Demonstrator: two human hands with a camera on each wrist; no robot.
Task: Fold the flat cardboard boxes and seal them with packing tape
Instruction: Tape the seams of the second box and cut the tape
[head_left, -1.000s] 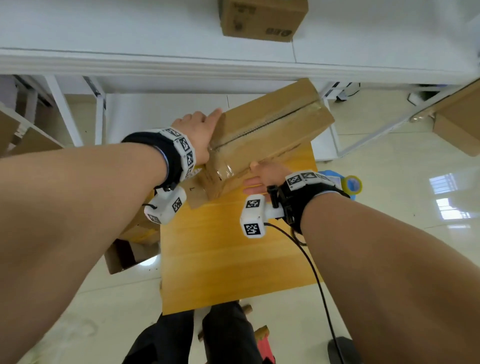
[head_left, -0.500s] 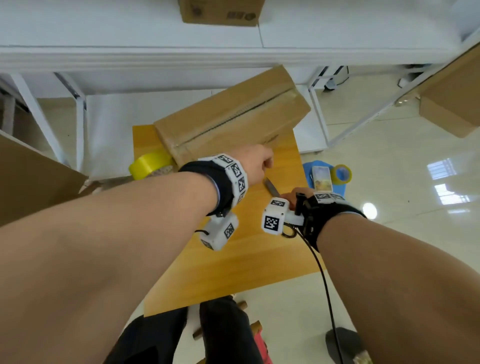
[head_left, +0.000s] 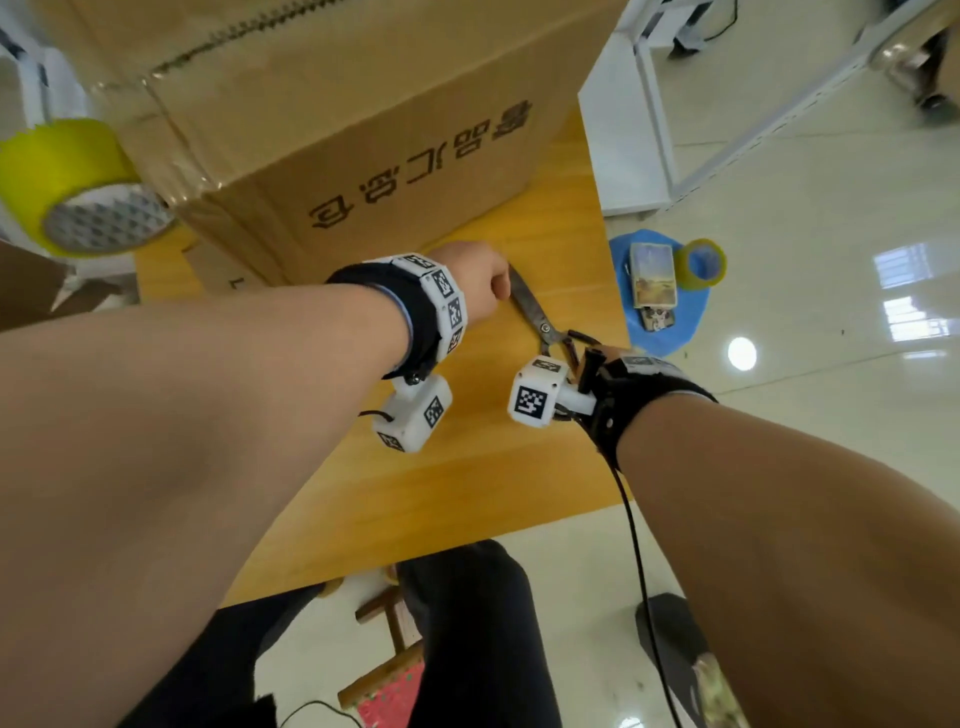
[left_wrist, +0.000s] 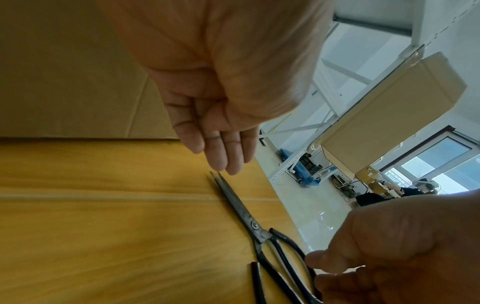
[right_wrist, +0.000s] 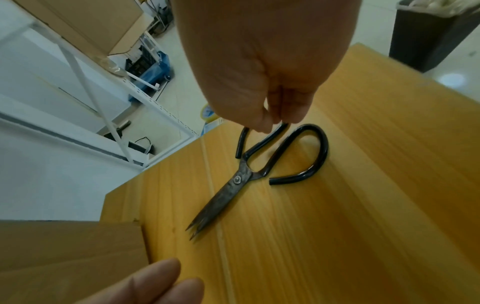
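Note:
A sealed cardboard box (head_left: 363, 130) with tape along its top seam stands on the wooden table (head_left: 467, 493). A yellow packing tape roll (head_left: 78, 192) sits at its left. Black-handled scissors (head_left: 540, 322) lie flat on the table in front of the box, blades nearly closed. My left hand (left_wrist: 223, 162) hangs with straight fingers just above the blade tips and holds nothing. My right hand (right_wrist: 272, 121) pinches the nearer handle loop of the scissors (right_wrist: 233, 181) between thumb and fingertips. In the head view the wrist camera hides most of that hand.
To the right of the table, a blue round stool (head_left: 665, 332) carries a card pack and a second tape roll (head_left: 698, 262). A white shelf frame (head_left: 634, 130) stands behind. A dark bin (right_wrist: 428, 35) stands beyond one table corner. My legs are at the table's near edge.
A second ago both hands held the box up; it now rests on the table. My right hand has dropped onto the scissors' handle, and my left hand has come down to the blade tips.

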